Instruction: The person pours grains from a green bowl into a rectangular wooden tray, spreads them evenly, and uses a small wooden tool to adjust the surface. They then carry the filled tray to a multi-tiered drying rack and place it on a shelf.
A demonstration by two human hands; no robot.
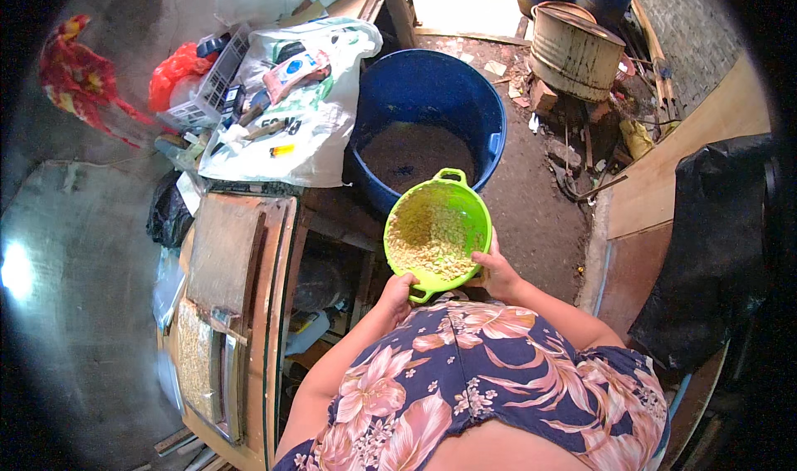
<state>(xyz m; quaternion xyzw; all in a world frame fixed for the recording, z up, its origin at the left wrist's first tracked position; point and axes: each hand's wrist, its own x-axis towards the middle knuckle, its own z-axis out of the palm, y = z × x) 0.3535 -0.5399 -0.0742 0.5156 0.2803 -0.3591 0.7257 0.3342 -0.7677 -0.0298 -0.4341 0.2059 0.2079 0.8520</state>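
A lime-green plastic colander [476,212] with two loop handles is tilted in front of my body, and pale split beans or grains [436,247] lie against its lower side. My left hand [400,293] grips its rim beside the near handle. The right side of the rim is held by my right hand [495,269], thumb on top. Just beyond the colander stands a large blue plastic tub [429,72], with dark contents or a dark bottom; which one cannot be told. The colander overlaps the tub's near edge in view.
To the left, a wooden table [283,222] bears a white sack [324,128], a grey crate [218,72] and wooden frames. A rusty metal drum [576,54] stands on bricks at the upper right. Black sheeting [703,253] hangs at right beside a plywood panel [703,160].
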